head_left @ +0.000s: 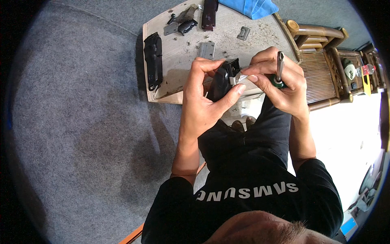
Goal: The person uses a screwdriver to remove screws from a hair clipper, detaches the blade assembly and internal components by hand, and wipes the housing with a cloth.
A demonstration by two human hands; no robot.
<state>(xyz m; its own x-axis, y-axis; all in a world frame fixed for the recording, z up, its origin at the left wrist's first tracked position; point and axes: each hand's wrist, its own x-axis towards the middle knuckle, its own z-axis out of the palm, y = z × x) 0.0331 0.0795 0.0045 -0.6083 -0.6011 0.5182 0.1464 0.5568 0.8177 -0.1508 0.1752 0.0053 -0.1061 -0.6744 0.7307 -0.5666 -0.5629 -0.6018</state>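
Note:
My left hand (198, 106) is closed around a black hair clipper body (219, 85), its open head end turned up and to the right. Between the thumb and fingers of my right hand (286, 83) is a small whitish piece (242, 77), held against the clipper's head; its kind is hard to make out. The same hand keeps a screwdriver (280, 67) tucked in its fingers, with the metal shaft pointing up and a green handle partly hidden by the palm. Just beyond my left hand, a grey metal clipper blade (207, 49) lies on the wooden tabletop (178, 61).
At the table's left edge lies another black clipper (153, 61). Toward the back are a dark red clipper cover (209, 15), a black part (187, 27), two more grey blades (243, 33), hair scraps and a blue cloth (252, 7). Bamboo chairs (319, 77) stand at the right.

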